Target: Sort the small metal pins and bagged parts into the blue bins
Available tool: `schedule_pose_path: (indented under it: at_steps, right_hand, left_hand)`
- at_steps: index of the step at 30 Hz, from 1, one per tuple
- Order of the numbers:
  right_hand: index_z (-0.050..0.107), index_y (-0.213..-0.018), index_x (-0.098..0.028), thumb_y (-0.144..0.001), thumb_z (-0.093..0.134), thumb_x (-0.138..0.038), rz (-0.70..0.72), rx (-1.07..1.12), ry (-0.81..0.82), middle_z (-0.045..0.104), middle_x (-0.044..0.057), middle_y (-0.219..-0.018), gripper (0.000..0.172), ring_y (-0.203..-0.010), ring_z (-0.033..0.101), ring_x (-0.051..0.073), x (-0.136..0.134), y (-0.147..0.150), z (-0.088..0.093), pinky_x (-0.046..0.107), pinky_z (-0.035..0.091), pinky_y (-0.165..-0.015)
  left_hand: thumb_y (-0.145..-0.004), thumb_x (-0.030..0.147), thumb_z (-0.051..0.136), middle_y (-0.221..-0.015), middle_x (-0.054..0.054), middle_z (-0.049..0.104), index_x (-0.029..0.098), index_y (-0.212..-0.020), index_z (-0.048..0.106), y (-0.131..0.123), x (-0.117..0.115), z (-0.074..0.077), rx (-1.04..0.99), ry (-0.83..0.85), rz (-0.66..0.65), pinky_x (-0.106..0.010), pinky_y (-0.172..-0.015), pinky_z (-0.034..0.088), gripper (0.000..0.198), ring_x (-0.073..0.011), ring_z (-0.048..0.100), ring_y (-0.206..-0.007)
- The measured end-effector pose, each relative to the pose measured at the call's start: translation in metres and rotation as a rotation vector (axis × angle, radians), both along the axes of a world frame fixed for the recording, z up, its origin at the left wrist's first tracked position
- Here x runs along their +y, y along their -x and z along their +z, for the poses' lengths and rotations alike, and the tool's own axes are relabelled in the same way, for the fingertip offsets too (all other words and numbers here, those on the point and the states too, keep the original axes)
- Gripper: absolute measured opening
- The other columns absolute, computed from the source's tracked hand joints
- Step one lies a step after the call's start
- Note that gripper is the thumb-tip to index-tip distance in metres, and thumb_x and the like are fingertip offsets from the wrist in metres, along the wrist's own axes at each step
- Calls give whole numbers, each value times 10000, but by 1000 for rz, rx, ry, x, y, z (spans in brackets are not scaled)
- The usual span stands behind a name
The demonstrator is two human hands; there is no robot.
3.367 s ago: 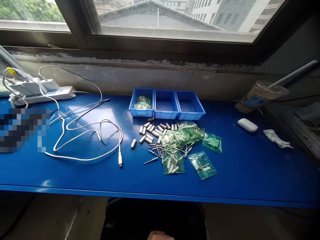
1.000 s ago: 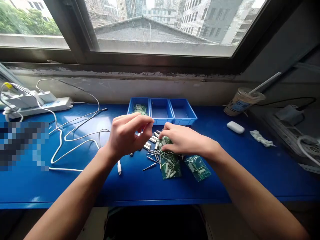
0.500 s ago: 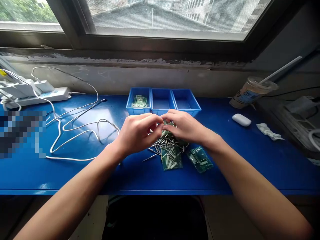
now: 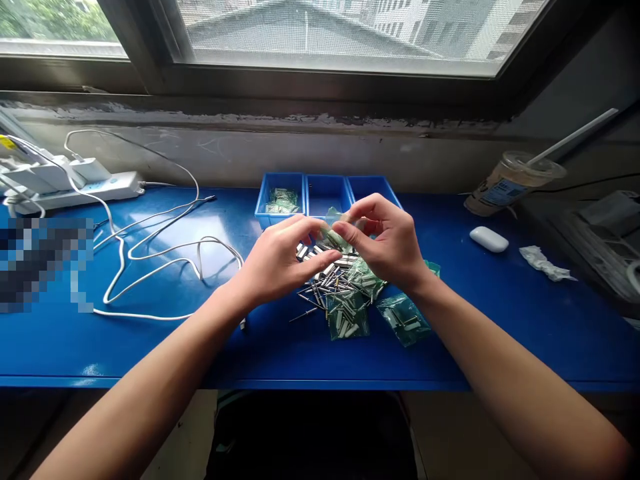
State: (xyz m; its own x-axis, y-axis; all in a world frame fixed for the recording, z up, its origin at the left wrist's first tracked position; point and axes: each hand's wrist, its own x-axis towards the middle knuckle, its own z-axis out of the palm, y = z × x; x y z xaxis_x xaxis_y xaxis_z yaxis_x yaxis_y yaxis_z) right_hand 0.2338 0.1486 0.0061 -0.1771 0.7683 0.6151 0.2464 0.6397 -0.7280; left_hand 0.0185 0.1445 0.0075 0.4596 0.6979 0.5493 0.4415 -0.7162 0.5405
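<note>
Over the pile, my right hand (image 4: 387, 237) pinches a small green-tinted plastic bag (image 4: 341, 241) between thumb and fingers. My left hand (image 4: 283, 260) is beside the bag, thumb and forefinger apart, its fingertips close to the bag's left edge; whether they touch it I cannot tell. Under both hands lies a heap of loose metal pins (image 4: 323, 288) with white pieces among them. Nearer me are a filled green bag (image 4: 349, 317) and, to its right, another filled bag (image 4: 405, 320). More green bags (image 4: 367, 277) lie below my right hand.
Three joined blue bins (image 4: 327, 200) stand behind the pile, the left one holding green bags (image 4: 281, 200). White cables (image 4: 150, 317) and a power strip (image 4: 107, 190) occupy the left. On the right are a drink cup with a straw (image 4: 510, 183), a white case (image 4: 489, 239) and crumpled tissue (image 4: 545, 263).
My hands have drawn apart a little, and the left thumb and forefinger have spread. My right hand has turned and risen, and the green bag in it now shows.
</note>
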Motion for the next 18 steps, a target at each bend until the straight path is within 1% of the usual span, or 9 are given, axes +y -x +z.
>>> schedule_pose_path:
  at_steps: [2,5,8,10,12,15,16,18]
  right_hand:
    - [643,-904,-205,-853,874,-543,40,69,-5,661,3,-834,412,-654,604,122,0,2,-3,250,446,-500]
    - [656,-932,-217,-841,891,-517,104,133,41,678,-1,-846,392,-640,609,119,-1,6,-4,254,467,-502]
    - [648,-936,-226,-819,905,-529,122,180,96,685,-3,-841,414,-629,606,120,-3,8,-2,257,470,-491]
    - [648,-941,-229,-800,918,-530,136,204,142,682,-8,-825,428,-617,602,117,-5,8,0,251,472,-485]
    - [677,-1012,-232,-792,932,-503,177,211,206,689,-11,-842,432,-632,615,116,-5,6,2,242,495,-503]
    - [721,-1149,-236,-800,943,-431,255,205,292,715,7,-931,457,-697,646,121,-4,3,1,237,527,-552]
    - [737,-1145,-230,-810,939,-409,277,200,310,720,15,-947,430,-708,646,122,-3,2,1,237,526,-558]
    - [768,-1078,-209,-841,920,-372,308,195,329,720,24,-926,326,-696,630,116,-1,1,1,236,509,-555]
  left_hand:
    - [-961,337,763,-896,-28,729,156,-996,744,-3,-1,0,-72,44,-39,-246,-693,490,185,-131,637,-777]
    - [-982,315,724,-856,-36,739,150,-915,749,-5,-2,2,-184,150,-50,-228,-614,473,180,-119,626,-712]
    - [-960,350,751,-845,-41,729,147,-900,747,-6,-2,4,-229,266,-67,-215,-574,467,211,-120,617,-699]
    - [-947,357,770,-820,-33,708,147,-881,739,-5,-3,6,-241,310,-86,-210,-573,468,223,-114,601,-687]
    - [-944,357,780,-800,-26,692,146,-885,735,-4,-3,7,-280,327,-90,-209,-569,463,224,-110,587,-675]
    - [-936,396,803,-811,-31,698,150,-930,741,-3,-2,7,-359,342,-77,-216,-586,474,253,-118,604,-693]
    - [-929,412,812,-814,-33,700,154,-934,741,-2,-2,6,-380,342,-73,-219,-600,482,268,-122,614,-706]
    - [-915,442,827,-812,-32,696,164,-918,733,-1,-1,5,-410,346,-72,-226,-623,494,294,-129,628,-725]
